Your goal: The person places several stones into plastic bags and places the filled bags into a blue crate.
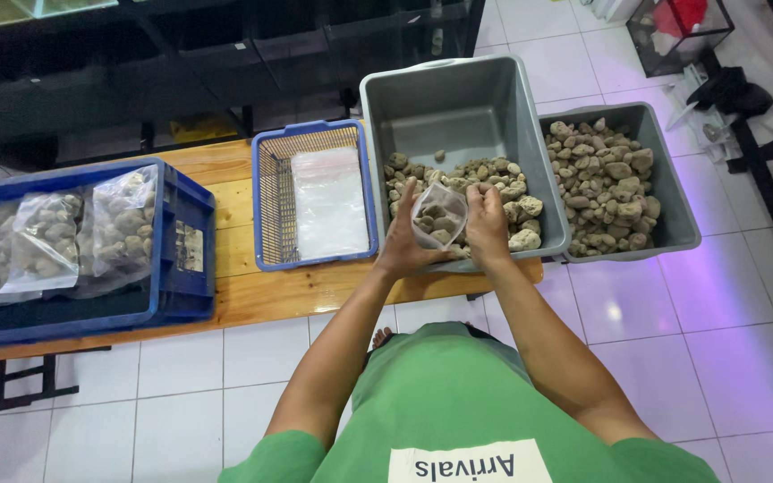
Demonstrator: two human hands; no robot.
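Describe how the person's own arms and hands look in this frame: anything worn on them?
Both arms are bare from the short green sleeves down. The left hand and right hand wear no gloves, and no watch, ring or wristband shows. The green shirt carries a white printed patch at the chest.

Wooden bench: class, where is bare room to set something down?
Wooden bench: bare strips between blue plastic crate and blue mesh basket, and along the near edge. Far half of the large grey plastic tub is bare. Small grey tub is crowded with stones.

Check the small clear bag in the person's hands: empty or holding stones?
Partly filled. Grey stones show through the clear bag, held open-mouthed between the left hand and right hand above the grey tub.
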